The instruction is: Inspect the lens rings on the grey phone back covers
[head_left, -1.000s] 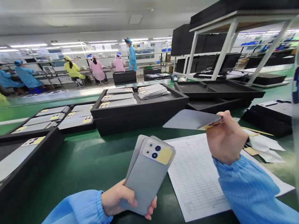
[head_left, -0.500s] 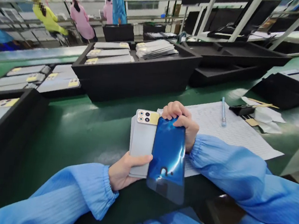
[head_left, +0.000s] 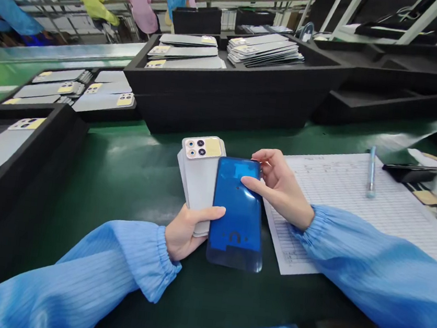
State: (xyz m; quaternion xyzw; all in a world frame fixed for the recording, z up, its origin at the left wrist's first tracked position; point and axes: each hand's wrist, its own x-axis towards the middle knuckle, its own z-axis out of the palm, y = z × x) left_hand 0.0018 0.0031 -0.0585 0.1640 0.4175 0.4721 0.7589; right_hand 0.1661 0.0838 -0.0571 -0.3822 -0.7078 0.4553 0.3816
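My left hand (head_left: 190, 234) is closed round a small fanned stack of pale grey phone back covers (head_left: 198, 183), the top one showing camera rings and a yellow patch. Its thumb reaches across to the left edge of a blue-faced phone panel (head_left: 236, 213), which has a clear tab of film at its lower end. My right hand (head_left: 279, 184) grips this panel near its upper right corner, thumb on the blue face and the other fingers at the edge and behind. The panel stands beside the stack, overlapping its right side.
A printed sheet (head_left: 329, 197) with a blue pen (head_left: 371, 173) lies on the green table (head_left: 122, 174) at right. A deep black tray (head_left: 229, 99) of back covers stands ahead; another black tray (head_left: 23, 178) is at left. People work in the background.
The blue panel has turned to face me more squarely, its glare gone. My right hand has shifted from its top edge to the upper right corner. The camera view has swung left and down.
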